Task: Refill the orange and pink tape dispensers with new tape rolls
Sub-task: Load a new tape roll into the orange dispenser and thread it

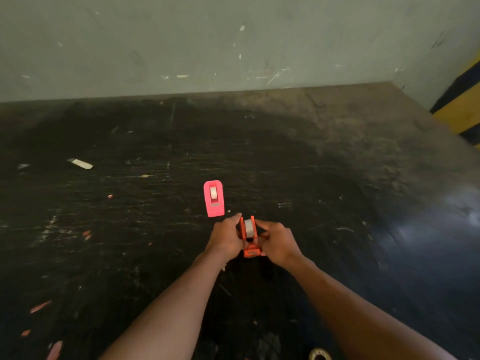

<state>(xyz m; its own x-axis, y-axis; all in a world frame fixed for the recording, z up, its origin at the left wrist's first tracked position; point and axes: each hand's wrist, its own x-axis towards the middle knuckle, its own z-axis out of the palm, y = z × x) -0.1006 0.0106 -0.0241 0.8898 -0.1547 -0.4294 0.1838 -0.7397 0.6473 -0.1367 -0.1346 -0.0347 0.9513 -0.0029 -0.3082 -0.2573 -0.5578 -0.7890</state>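
Both hands meet on the orange tape dispenser (250,239) near the middle of the dark, scratched table (337,193). The left hand (226,237) clasps its side from 9 o'clock, the right hand (278,241) from 3 o'clock, fingers curled against the body. A pale tape roll (248,228) sits upright in its cradle, between the 2 hands. The pink tape dispenser (213,198) stands free at 11 o'clock from the orange one, just beside the left fingertips, apart, with its own pale roll (213,193) seated inside
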